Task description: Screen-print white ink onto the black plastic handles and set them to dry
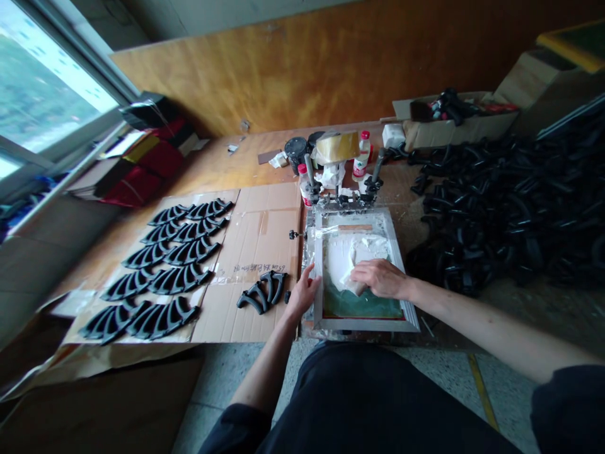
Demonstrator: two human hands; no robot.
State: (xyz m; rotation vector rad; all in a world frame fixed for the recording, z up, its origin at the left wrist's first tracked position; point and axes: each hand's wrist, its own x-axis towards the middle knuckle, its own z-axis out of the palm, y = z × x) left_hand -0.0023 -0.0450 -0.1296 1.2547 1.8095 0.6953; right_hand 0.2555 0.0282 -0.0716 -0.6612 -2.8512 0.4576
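Observation:
In front of me lies a silver screen-printing frame [319,302] with green mesh [350,309], much of it covered in thick white ink [338,255]. My right hand [378,277] is closed over the mesh on a white-smeared, tan-edged squeegee [360,289], mostly hidden by the fingers. At the frame's left edge is my left hand [305,291], thumb and fingers apart and beside the metal. Left of that hand, several curved black plastic pieces [265,293] lie on cardboard. A metal clamp [343,200] stands at the frame's back end.
Rows of black curved pieces [172,261] cover the cardboard sheet [246,221] at left. A large heap of black parts [501,202] fills the right side. Behind the clamp stand red-capped bottles [362,156], a dark tub [296,151] and a tape roll [338,146].

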